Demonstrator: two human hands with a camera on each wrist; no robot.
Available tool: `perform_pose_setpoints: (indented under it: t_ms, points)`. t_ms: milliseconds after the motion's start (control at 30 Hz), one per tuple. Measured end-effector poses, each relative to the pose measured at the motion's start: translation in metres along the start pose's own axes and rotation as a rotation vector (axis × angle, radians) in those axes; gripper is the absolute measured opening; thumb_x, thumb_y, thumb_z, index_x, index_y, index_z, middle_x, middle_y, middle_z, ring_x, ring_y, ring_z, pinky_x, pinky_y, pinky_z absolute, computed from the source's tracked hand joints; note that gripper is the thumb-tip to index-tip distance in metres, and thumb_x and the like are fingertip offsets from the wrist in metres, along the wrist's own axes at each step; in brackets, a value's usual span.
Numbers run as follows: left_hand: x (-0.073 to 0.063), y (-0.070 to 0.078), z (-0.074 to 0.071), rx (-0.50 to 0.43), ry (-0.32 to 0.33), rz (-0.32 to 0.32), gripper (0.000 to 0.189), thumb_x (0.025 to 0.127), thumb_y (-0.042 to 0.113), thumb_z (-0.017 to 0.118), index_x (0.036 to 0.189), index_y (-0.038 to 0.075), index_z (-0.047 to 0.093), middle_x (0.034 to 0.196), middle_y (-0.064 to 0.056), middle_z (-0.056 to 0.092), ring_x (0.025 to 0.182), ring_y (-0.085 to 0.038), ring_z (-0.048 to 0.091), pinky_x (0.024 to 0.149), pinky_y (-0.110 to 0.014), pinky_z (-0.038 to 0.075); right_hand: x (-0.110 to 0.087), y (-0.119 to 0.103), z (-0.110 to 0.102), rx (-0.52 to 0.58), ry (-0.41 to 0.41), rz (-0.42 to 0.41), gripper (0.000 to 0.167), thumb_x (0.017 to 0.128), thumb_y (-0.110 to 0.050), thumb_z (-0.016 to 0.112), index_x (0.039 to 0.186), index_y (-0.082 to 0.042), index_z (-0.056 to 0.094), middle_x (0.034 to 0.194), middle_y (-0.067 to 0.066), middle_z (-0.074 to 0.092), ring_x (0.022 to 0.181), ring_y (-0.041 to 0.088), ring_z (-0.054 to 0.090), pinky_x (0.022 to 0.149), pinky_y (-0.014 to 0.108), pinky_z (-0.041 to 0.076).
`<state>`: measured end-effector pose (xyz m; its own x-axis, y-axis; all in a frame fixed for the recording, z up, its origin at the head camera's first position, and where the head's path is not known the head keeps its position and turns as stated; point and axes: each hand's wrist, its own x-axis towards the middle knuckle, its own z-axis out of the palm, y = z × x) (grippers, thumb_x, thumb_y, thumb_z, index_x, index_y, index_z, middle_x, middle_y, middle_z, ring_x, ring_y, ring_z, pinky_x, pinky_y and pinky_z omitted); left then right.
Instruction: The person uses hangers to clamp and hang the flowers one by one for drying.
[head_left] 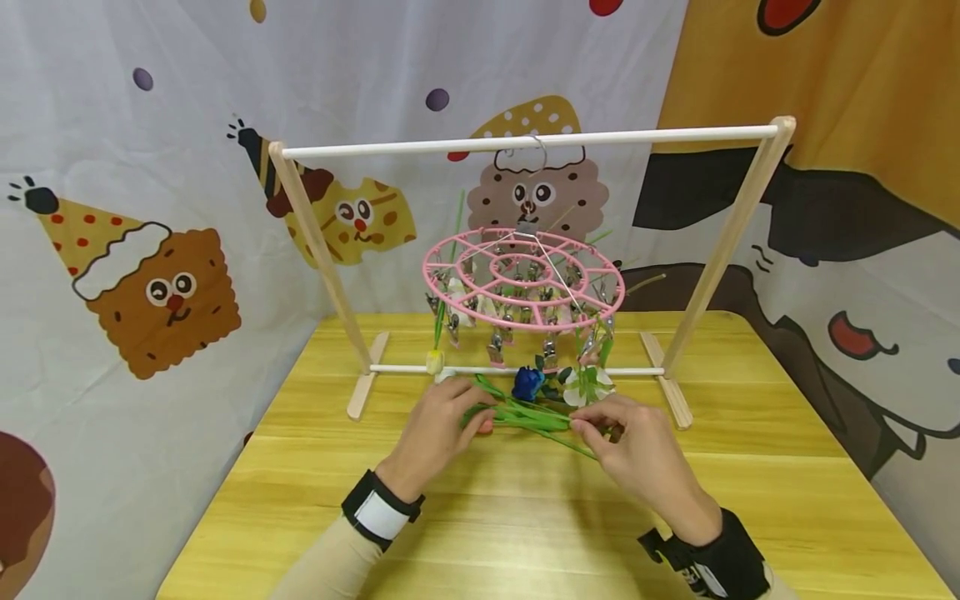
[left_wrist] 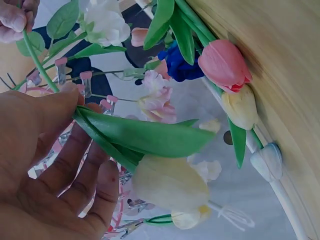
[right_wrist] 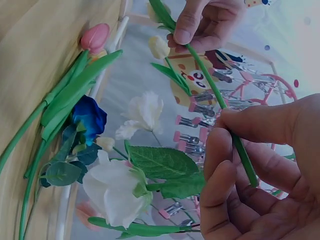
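A cream-white tulip (left_wrist: 170, 182) with green leaves is held between both hands. My left hand (head_left: 442, 425) pinches its stem where the leaves begin, the bloom past the fingers. Near the cut end, my right hand (head_left: 633, 442) grips the same green stem (right_wrist: 207, 72) between thumb and fingers. Below the hands, several tulips lie on the table, among them a pink tulip (left_wrist: 225, 65) and a pale yellow tulip (left_wrist: 240, 107). A blue rose (head_left: 528, 383) shows just beyond the stems, with a white rose (right_wrist: 115, 192) hanging close to my right hand.
A pink round clip hanger (head_left: 525, 321) hangs by a hook from the white bar (head_left: 450, 147) of a wooden stand. Flowers dangle from its metal clips, a yellow tulip (head_left: 435, 362) on the left side. The stand's lower bar (head_left: 637, 372) runs behind the hands above the wooden table (head_left: 480, 533).
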<state>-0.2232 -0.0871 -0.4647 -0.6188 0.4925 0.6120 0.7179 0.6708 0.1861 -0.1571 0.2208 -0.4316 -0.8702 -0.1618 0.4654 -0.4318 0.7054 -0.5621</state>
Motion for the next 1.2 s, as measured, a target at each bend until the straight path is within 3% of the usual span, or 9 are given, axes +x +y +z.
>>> perform_pose_setpoints:
  t_ms: [133, 300, 400, 633, 833, 1067, 1200]
  points:
    - [-0.001, 0.001, 0.001, -0.020, 0.033, 0.015, 0.015, 0.099, 0.016, 0.096, 0.111, 0.015, 0.087, 0.108, -0.001, 0.082, 0.101, -0.022, 0.080, 0.090, -0.039, 0.070, 0.000, -0.002, -0.003, 0.011, 0.033, -0.004, 0.016, 0.100, -0.007, 0.093, 0.109, -0.020, 0.091, 0.099, -0.006, 0.084, 0.069, -0.002, 0.056, 0.061, 0.022, 0.051]
    - [-0.005, 0.001, 0.000, -0.046, 0.065, -0.007, 0.014, 0.100, 0.013, 0.095, 0.110, 0.014, 0.086, 0.109, -0.001, 0.080, 0.101, -0.020, 0.078, 0.088, -0.035, 0.070, 0.000, 0.000, -0.009, 0.040, 0.103, -0.035, 0.015, 0.106, -0.009, 0.088, 0.118, -0.017, 0.088, 0.096, -0.006, 0.087, 0.071, -0.003, 0.066, 0.064, 0.020, 0.059]
    - [-0.008, 0.002, -0.002, -0.060, 0.084, -0.030, 0.015, 0.100, 0.012, 0.094, 0.112, 0.015, 0.085, 0.109, 0.000, 0.079, 0.102, -0.019, 0.078, 0.087, -0.034, 0.070, 0.000, -0.001, -0.013, 0.079, 0.145, -0.037, 0.010, 0.111, -0.008, 0.080, 0.116, -0.014, 0.087, 0.090, -0.004, 0.086, 0.069, -0.001, 0.070, 0.063, 0.018, 0.060]
    - [-0.013, 0.001, -0.006, -0.091, 0.117, -0.041, 0.015, 0.102, 0.012, 0.093, 0.115, 0.013, 0.084, 0.109, 0.000, 0.080, 0.102, -0.018, 0.079, 0.087, -0.033, 0.071, 0.003, -0.005, -0.016, 0.127, 0.173, 0.006, 0.018, 0.119, -0.014, 0.070, 0.114, -0.009, 0.086, 0.084, -0.003, 0.084, 0.066, 0.004, 0.072, 0.058, 0.019, 0.060]
    - [-0.014, -0.002, -0.006, -0.147, 0.151, -0.036, 0.016, 0.100, 0.009, 0.094, 0.113, 0.011, 0.084, 0.108, -0.001, 0.082, 0.099, -0.018, 0.081, 0.084, -0.033, 0.072, 0.007, -0.007, -0.015, 0.154, 0.185, 0.021, 0.026, 0.122, -0.017, 0.064, 0.113, -0.012, 0.087, 0.087, -0.004, 0.084, 0.069, 0.008, 0.076, 0.066, 0.017, 0.063]
    - [-0.014, -0.003, -0.008, -0.211, 0.180, -0.047, 0.015, 0.101, 0.007, 0.092, 0.112, 0.012, 0.082, 0.106, -0.002, 0.082, 0.093, -0.015, 0.079, 0.077, -0.035, 0.070, 0.013, -0.013, -0.010, 0.158, 0.189, -0.100, 0.015, 0.113, -0.002, 0.075, 0.116, -0.009, 0.088, 0.099, 0.002, 0.089, 0.080, 0.003, 0.080, 0.077, 0.011, 0.063]
    - [-0.012, -0.002, -0.007, -0.269, 0.213, -0.043, 0.014, 0.101, 0.005, 0.091, 0.111, 0.011, 0.082, 0.104, -0.004, 0.082, 0.091, -0.016, 0.078, 0.073, -0.036, 0.070, 0.018, -0.019, -0.006, 0.126, 0.198, -0.146, 0.019, 0.108, -0.002, 0.082, 0.125, -0.010, 0.088, 0.104, 0.003, 0.090, 0.086, 0.008, 0.083, 0.083, 0.007, 0.061]
